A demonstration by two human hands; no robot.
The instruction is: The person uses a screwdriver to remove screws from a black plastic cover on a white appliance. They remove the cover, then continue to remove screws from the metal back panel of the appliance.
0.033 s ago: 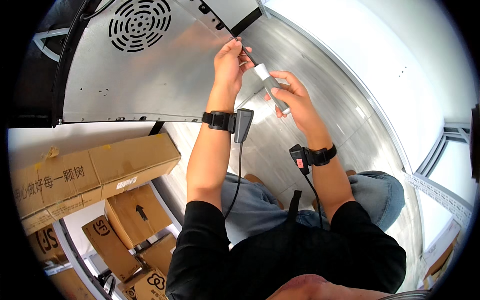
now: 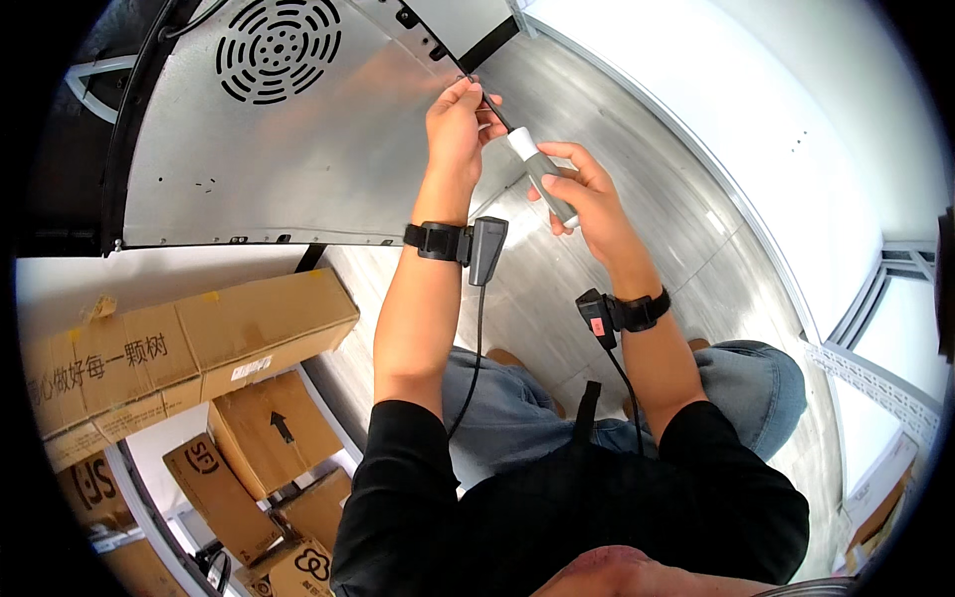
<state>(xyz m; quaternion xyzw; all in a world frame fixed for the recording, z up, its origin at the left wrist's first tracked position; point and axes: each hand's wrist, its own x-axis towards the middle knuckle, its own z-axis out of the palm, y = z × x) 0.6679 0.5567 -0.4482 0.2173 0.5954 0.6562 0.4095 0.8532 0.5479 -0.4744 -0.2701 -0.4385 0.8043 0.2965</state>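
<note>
A screwdriver (image 2: 538,164) with a grey and white handle and a long dark shaft points up and left toward the edge of a metal panel (image 2: 298,159). My right hand (image 2: 591,199) is closed round the handle, thumb on top and index finger stretched along it. Up by the panel's edge, my left hand (image 2: 456,127) pinches the front part of the shaft between thumb and fingers. The tip is hidden behind those fingers, so what it touches cannot be made out. Round vent slots (image 2: 279,48) are cut in the panel.
A long cardboard box (image 2: 229,333) lies at the left, above several smaller cartons (image 2: 274,428). On the right stands a white wall panel (image 2: 716,109) with a metal frame. My legs (image 2: 746,393) are bent over the grey floor (image 2: 527,298). Cables hang from both wrist straps.
</note>
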